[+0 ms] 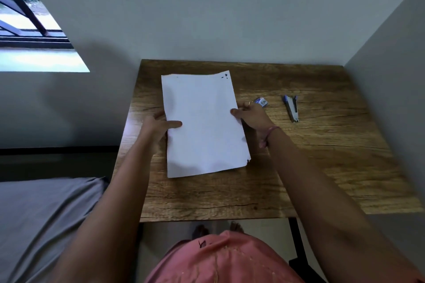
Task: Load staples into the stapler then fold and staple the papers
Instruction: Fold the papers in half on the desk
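- Holding the white rectangular sheets of paper (202,124) by both long edges, the person has them lying lengthwise toward the wall, nearer the left edge of the brown wood-grain desk (322,167)
- The left hand (158,126) is clamped on the left long edge, thumb flat on top of the paper and fingers tucked behind
- The right hand (250,115) pinches the right long edge about midway, thumb on top; a pink band sits at that wrist
- Whether the paper rests fully on the desk or is lifted slightly cannot be told; the near right corner looks torn or dog-eared and the far right corner carries small dark marks
- The blue and silver metal stapler (291,108) lies well to the right of the paper, toward the right edge of the desk, untouched
- A small blue and white staple box (261,101) sits between the right hand and the stapler, just beyond the fingers
- Judged by look, the paper is light, limp and quick to crease, so it wants gripping at opposite edges as now, with the edges squared before any fold
- The stapler looks stiff and small, best taken by its body; the staple box is tiny and easily knocked
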Motion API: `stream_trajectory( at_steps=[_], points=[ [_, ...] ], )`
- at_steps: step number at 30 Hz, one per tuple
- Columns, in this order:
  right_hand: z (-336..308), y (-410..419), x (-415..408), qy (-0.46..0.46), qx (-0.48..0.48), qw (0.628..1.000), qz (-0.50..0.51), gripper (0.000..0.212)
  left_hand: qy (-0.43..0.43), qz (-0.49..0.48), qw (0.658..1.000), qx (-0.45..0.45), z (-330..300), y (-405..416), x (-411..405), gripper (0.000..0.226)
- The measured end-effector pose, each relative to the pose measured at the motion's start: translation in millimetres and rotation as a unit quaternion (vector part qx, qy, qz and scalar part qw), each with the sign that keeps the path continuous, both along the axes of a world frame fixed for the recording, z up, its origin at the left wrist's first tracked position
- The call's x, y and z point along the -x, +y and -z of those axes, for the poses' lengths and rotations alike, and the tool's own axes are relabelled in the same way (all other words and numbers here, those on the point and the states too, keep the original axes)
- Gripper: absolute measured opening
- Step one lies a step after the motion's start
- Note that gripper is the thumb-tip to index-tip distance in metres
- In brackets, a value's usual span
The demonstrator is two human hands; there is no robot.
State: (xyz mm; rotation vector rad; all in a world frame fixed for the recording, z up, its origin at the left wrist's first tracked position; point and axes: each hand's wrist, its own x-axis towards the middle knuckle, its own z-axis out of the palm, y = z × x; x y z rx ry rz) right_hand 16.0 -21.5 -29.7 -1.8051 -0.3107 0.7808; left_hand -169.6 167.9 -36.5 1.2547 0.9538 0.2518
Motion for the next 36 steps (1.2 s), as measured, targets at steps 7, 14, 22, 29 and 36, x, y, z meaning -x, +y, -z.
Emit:
stream_trajectory(
  at_steps=[7, 14, 22, 29, 36],
  points=[
    [-35.1, -11.7, -18.5, 0.048, -0.065, 0.996, 0.022, 0.008, -0.075, 0.043, 0.996, -0.012, -26.8, 9.8, -13.8, 0.016],
    [-68.6, -5.3, -35.4, 0.073, -0.212, 0.974, 0.026, 0.014, -0.143, 0.07, 0.972, -0.171, -75.5, 22.2, -31.8, 0.009],
    [-73.9, -2.7, -39.0, 0.007, -0.276, 0.961, -0.006, 0.01, -0.17, 0.068, 0.933, -0.311, -87.1, 20.6, -31.7, 0.019],
    [-56.1, -32.5, -13.0, -0.239, -0.157, 0.94, -0.187, 0.028, -0.122, 0.112, 0.909, -0.384, -55.8, 7.3, -10.8, 0.018],
    [6.0, -68.5, 19.4, -0.233, 0.001, 0.946, -0.225, 0.033, 0.042, 0.33, 0.809, -0.484, 32.3, -7.5, 29.2, 0.03]
  ],
)
